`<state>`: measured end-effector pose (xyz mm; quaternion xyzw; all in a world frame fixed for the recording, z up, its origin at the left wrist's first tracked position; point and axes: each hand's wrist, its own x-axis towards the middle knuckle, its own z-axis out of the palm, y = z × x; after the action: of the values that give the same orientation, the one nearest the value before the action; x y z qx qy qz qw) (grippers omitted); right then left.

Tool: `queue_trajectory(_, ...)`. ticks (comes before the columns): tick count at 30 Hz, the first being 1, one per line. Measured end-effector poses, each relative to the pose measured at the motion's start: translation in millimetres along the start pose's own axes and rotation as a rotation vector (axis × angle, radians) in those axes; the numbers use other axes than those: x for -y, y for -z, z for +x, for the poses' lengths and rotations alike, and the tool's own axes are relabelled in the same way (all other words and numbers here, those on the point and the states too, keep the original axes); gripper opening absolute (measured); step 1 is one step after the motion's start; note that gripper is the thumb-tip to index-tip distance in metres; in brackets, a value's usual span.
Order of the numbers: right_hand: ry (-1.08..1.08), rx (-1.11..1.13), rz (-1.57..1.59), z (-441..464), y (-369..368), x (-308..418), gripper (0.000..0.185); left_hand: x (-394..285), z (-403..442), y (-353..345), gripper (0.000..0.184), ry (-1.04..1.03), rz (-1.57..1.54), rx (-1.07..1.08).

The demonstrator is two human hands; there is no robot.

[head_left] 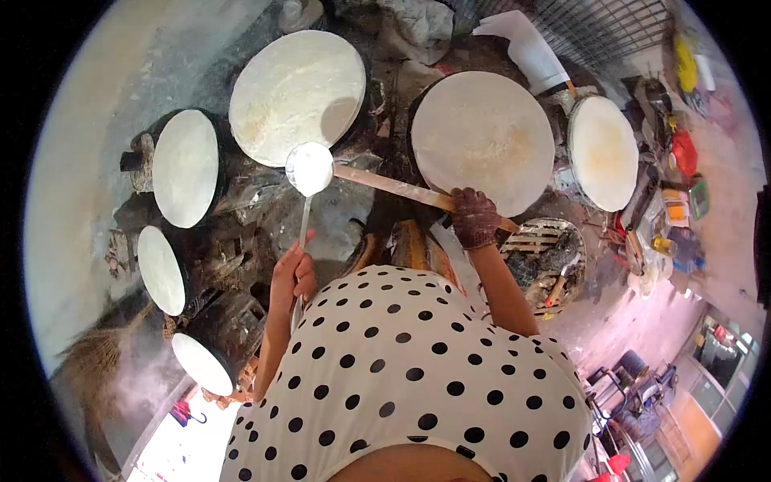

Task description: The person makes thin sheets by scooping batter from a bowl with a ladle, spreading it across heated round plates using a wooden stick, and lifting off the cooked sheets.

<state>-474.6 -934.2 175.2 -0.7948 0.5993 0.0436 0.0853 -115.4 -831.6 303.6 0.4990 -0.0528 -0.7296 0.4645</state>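
Note:
My left hand (pixel 294 275), bare, is closed around the handle of a metal ladle (pixel 309 170) whose bowl looks bright white. My right hand (pixel 473 218), in a dark reddish knit glove, grips a long flat wooden stick (pixel 393 186). The stick's far end reaches the ladle's bowl; whether they touch I cannot tell. Just beyond the ladle lies a large round griddle (pixel 293 88) covered by a white layer, with a round shadow on it. Another griddle (pixel 480 132) with a white layer browned in patches is beyond my right hand.
More white-covered round griddles stand left (pixel 185 169), lower left (pixel 161 270) and right (pixel 604 154). A slatted basket (pixel 580 281) with dark lumps and an orange-handled tool is by my right forearm. A straw broom (pixel 96 361) leans left; a white sheet (pixel 526 56) hangs at the back.

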Motion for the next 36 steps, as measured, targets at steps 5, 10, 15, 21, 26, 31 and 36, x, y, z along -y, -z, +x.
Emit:
queue_trajectory(5,0.073,-0.177,-0.067,0.7,-4.7,2.8,0.025,-8.3,2.5,8.8,0.04,0.015,0.012,0.071)
queue_trajectory(10,0.021,-0.305,-0.113,13.3,74.9,5.4,0.025,-28.0,-15.8,-2.7,0.039,0.05,-0.131,0.002)
queue_trajectory(15,-0.087,-0.386,-0.065,77.6,48.4,-122.3,0.025,-47.3,-34.9,-7.0,0.045,-0.258,0.324,0.079)
queue_trajectory(21,-0.675,-0.225,0.005,29.4,62.5,-242.6,0.025,-46.4,20.1,-67.5,0.043,-0.11,0.449,0.199)
queue_trajectory(26,-1.044,-0.17,0.117,-15.9,20.4,-314.5,0.025,-26.8,52.4,-91.8,0.041,0.175,0.132,0.26)
queue_trajectory(31,-1.262,-0.116,0.204,-30.6,-22.0,-352.3,0.026,-15.8,61.9,-119.0,0.04,0.226,0.15,0.197)
queue_trajectory(36,-1.381,-0.059,0.269,-21.7,-49.9,-367.3,0.027,-7.4,63.3,-135.0,0.041,0.242,0.099,0.121)
